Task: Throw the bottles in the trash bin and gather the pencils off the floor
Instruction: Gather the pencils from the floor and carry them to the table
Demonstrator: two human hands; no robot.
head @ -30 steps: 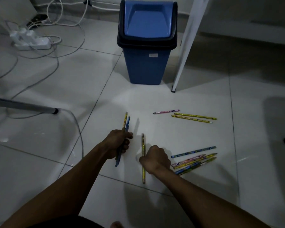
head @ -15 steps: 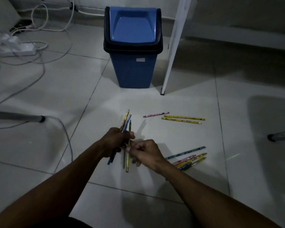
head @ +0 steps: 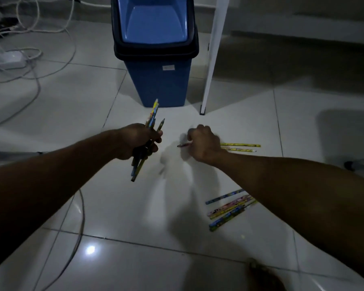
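My left hand (head: pixel 140 141) is closed around a bundle of three pencils (head: pixel 153 114) that stick out above and below the fist. My right hand (head: pixel 204 143) is down on the floor over a pink pencil (head: pixel 184 145), its fingers curled onto it. Two yellow pencils (head: pixel 241 147) lie just right of that hand. A cluster of several coloured pencils (head: pixel 229 208) lies nearer me, under my right forearm. The blue trash bin (head: pixel 156 59) with a swing lid stands just beyond my hands. No bottles are in view.
A white table leg (head: pixel 210 59) stands right of the bin. A power strip (head: pixel 6 57) and loose cables (head: pixel 51 38) cover the floor at the left, and one cable (head: pixel 80 217) runs under my left arm. My foot (head: pixel 261 274) shows at the bottom.
My right hand passed the yellow pencil into my left hand's bundle, then reached forward and right to the pink pencil. The view moved closer to the bin.
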